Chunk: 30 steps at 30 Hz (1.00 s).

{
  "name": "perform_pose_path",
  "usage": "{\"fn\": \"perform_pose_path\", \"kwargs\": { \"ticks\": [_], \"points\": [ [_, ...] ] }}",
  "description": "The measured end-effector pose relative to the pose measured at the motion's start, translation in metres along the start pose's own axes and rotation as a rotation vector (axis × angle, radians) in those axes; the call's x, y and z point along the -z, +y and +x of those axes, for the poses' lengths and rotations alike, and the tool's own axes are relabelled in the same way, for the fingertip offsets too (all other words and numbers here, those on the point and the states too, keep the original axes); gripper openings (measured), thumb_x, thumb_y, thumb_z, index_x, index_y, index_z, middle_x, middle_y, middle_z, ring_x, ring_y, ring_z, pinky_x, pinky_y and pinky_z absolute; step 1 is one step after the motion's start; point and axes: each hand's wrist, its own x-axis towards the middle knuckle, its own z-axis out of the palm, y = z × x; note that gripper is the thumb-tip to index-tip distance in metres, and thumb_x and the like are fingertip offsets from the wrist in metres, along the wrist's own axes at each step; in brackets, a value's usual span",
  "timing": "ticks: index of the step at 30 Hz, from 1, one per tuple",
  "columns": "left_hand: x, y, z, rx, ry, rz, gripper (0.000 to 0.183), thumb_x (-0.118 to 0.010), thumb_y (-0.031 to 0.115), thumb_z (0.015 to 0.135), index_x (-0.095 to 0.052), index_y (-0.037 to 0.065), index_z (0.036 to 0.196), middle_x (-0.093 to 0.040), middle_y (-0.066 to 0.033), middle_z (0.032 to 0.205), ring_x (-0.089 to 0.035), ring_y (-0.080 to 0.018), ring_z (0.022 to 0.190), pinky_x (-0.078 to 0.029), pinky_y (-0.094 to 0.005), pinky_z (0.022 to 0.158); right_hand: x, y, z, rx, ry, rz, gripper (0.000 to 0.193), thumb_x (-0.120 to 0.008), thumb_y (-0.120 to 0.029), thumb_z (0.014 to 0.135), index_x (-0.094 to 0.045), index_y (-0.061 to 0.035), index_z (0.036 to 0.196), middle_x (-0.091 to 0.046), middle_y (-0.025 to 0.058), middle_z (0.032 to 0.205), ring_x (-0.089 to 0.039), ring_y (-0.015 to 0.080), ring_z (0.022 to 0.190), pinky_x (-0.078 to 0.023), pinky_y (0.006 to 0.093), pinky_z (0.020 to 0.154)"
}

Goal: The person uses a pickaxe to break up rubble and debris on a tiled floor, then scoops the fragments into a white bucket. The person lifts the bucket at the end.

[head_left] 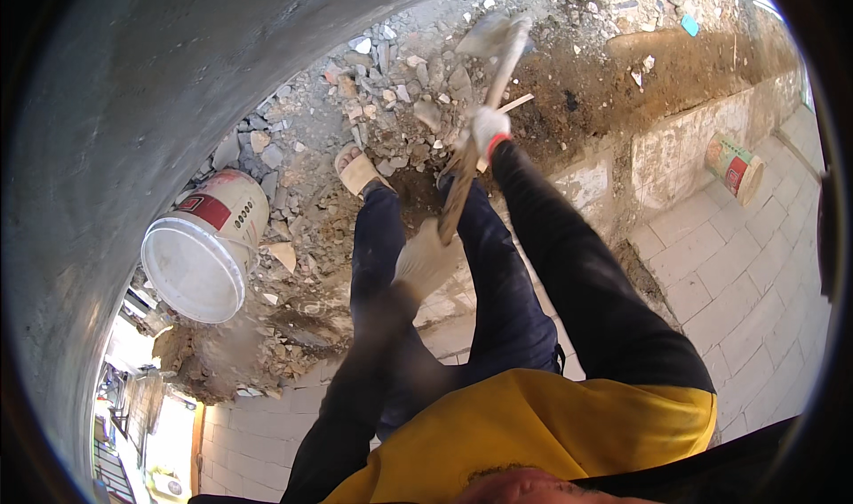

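Head view, looking straight down a pick-like digging tool (484,113). Its metal head (498,33) sits out over broken rubble (391,95), the wooden shaft running back toward my legs.

Right hand (489,129), white glove, grip clamped round the shaft about midway, arm stretched out. Left hand (425,260), also gloved, grip closed on the butt end near the knee; it is blurred, so I judge it to be moving.

My read: the swing wants to land in the loosened rubble and dark soil (622,86) ahead, not near the foot. The sandalled foot (357,171) stands just beside the line of the shaft with toes bare, so I'd keep the stroke centred between the legs and the far hand firm so the head cannot twist.

Around:
- White bucket (200,255) on its side at left, mouth open toward me, lying on the debris, apart from the tool.
- A second bucket (734,166), tipped over, on the paved tiles (737,273) at right, well apart.
- Low tiled kerb (675,148) edging the dug strip; a wide swing to the right could clip it.
- Grey wall (133,104) close on the left, limiting room on that side.
- Loose chunks underfoot look unsteady for footing.
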Motion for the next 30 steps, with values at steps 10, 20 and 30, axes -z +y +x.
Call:
{"fn": "perform_pose_path", "kwargs": {
  "ticks": [10,20,30],
  "points": [
    [0.016,-0.066,-0.166,0.352,0.003,0.008,0.059,-0.074,0.043,0.089,-0.064,-0.008,0.117,-0.073,-0.0318,0.101,-0.073,-0.0503,0.103,-0.056,-0.0512,0.092,-0.101,0.150,-0.160,-0.580,-0.053,0.317,0.013,-0.072,-0.011,0.094,-0.070,-0.0064,0.106,-0.060,0.0110,0.088,-0.065,0.0328,0.067,-0.065,0.0618,0.063],
    [0.018,0.007,-0.184,0.117,-0.103,-0.041,0.083,-0.065,0.039,0.097,-0.040,-0.010,0.159,-0.067,-0.0405,0.129,-0.068,-0.0536,0.121,-0.053,-0.0524,0.104,-0.060,0.092,-0.164,-0.446,-0.237,0.355,0.007,-0.067,-0.011,0.098,-0.063,-0.0067,0.098,-0.057,0.0062,0.075,-0.061,0.0241,0.062,-0.064,0.0470,0.064],
    [0.079,-0.010,-0.328,-0.259,0.036,0.220,0.081,-0.066,0.036,0.103,-0.032,-0.012,0.160,-0.075,-0.0294,0.098,-0.075,-0.0469,0.079,-0.060,-0.0540,0.070,-0.048,0.027,-0.212,-0.374,-0.328,0.568,0.020,-0.073,-0.019,0.097,-0.058,-0.0104,0.107,-0.063,0.0076,0.094,-0.067,0.0285,0.086,-0.061,0.0502,0.079]
  ]
}}
